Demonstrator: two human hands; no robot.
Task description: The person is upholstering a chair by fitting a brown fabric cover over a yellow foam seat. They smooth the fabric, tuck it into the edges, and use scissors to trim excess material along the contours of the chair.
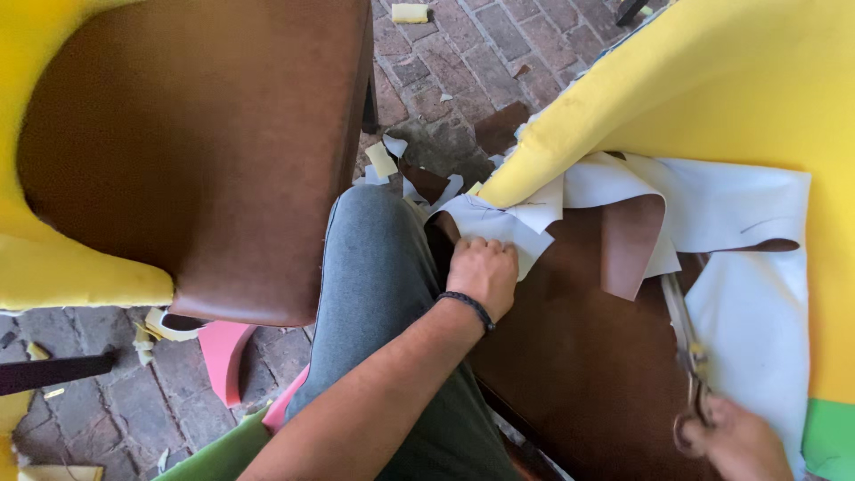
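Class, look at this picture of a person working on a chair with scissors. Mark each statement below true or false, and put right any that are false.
1. The right hand holds scissors. True.
2. The left hand holds a hammer. False: it presses on the edge of the white-backed brown leatherette.
3. The foam on the chair at right is yellow. True.
4. The floor is carpeted. False: it is brick paving strewn with offcuts.
5. The left wrist wears a dark bracelet. True.
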